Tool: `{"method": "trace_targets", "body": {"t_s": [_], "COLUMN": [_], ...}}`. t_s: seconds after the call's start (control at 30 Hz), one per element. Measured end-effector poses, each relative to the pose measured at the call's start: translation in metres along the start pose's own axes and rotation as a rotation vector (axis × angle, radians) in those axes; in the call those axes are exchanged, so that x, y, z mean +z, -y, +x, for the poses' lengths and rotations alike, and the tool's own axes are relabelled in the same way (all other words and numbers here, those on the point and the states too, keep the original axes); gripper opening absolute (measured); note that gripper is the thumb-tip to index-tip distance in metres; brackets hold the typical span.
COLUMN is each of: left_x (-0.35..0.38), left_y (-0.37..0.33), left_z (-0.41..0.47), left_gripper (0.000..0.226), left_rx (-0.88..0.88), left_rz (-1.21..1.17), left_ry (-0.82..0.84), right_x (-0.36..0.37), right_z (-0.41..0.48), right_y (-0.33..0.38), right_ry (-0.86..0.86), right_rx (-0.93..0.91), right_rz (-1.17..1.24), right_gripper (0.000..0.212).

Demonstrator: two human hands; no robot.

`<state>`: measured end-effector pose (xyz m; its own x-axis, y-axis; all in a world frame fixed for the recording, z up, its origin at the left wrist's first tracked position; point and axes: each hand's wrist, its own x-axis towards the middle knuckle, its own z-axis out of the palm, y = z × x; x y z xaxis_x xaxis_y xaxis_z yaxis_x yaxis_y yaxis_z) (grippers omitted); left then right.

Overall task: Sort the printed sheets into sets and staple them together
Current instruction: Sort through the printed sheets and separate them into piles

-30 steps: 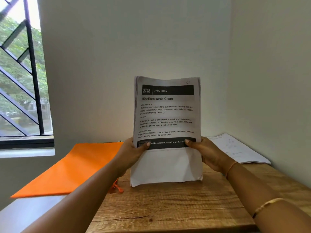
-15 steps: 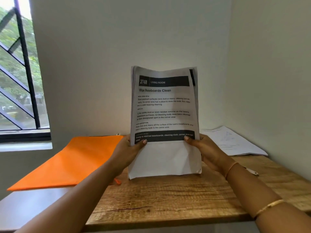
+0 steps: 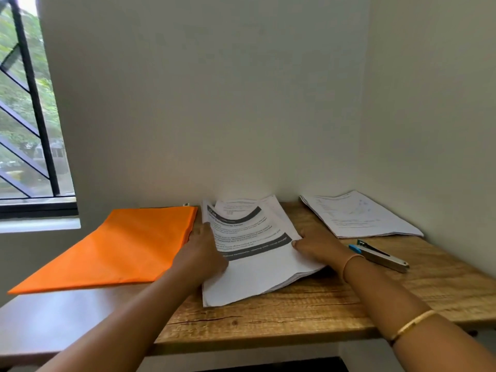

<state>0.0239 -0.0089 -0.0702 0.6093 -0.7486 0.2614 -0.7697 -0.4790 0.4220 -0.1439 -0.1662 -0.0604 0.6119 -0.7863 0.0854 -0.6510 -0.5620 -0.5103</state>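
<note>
Wooden table point(image 3: 295, 315): L hand point(image 3: 201, 253) & R hand point(image 3: 315, 249) stretched fwd, fingers point(image 3: 297, 243) gripping side edges of flat paper stack point(image 3: 257, 269).

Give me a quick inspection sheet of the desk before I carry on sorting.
Surface: wooden table, set in a corner.
Job's things: stack of printed sheets lying on the table, top sheets curled up at the far end; second pile of sheets at the back right; stapler lying right of the stack, apart from it.
Clutter: orange folder flat, left of the stack.
Hands: left hand holds the stack's left edge; right hand holds its right edge, thumb on top.
Cables: nothing seen.
Surroundings: plain walls; barred window at left.
</note>
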Motion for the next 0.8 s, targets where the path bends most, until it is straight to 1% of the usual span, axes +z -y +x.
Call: {"method": "trace_targets", "body": {"t_s": [0.07,0.13,0.2,0.27,0.33,0.4,0.5,0.57,0.67,0.73,0.8], "left_x": [-0.001,-0.003,-0.003,-0.003,-0.002,-0.003,-0.007,-0.01,-0.011,-0.012,-0.013], "left_y": [-0.004,-0.012,-0.016,-0.018,-0.02,-0.023,-0.025,-0.024,-0.022,-0.022,-0.023], "left_z": [-0.006,-0.008,-0.004,-0.001,0.001,0.003,0.006,0.008,0.011,0.014,0.016], "left_gripper": [0.076,0.073,0.058,0.043,0.036,0.034,0.028,0.025,0.033,0.049,0.067], "left_rx": [-0.024,0.086,0.206,0.239,0.251,0.249,0.243,0.246,0.2,0.145,0.082], "left_rz": [0.21,0.364,0.347,0.259,0.222,0.208,0.188,0.171,0.089,-0.024,-0.176], "left_ry": [0.003,-0.016,0.04,0.171,0.263,0.299,0.345,0.365,0.353,0.365,0.388], "right_x": [0.0,-0.001,-0.002,0.0,0.006,0.015,0.027,0.034,0.037,0.037,0.038], "right_z": [-0.005,-0.015,-0.03,-0.047,-0.062,-0.073,-0.077,-0.075,-0.078,-0.08,-0.081], "right_y": [0.002,0.008,0.018,0.03,0.04,0.046,0.045,0.043,0.047,0.049,0.051], "right_ry": [-0.024,-0.116,-0.238,-0.297,-0.273,-0.218,-0.106,-0.005,0.052,0.052,0.045], "right_rx": [0.019,0.029,-0.006,-0.073,-0.142,-0.16,-0.06,0.017,0.071,0.09,0.063], "right_rz": [-0.095,-0.262,-0.39,-0.376,-0.337,-0.366,-0.504,-0.546,-0.502,-0.429,-0.324], "right_gripper": [0.036,0.039,0.041,0.038,0.036,0.037,0.038,0.04,0.042,0.041,0.038]}}
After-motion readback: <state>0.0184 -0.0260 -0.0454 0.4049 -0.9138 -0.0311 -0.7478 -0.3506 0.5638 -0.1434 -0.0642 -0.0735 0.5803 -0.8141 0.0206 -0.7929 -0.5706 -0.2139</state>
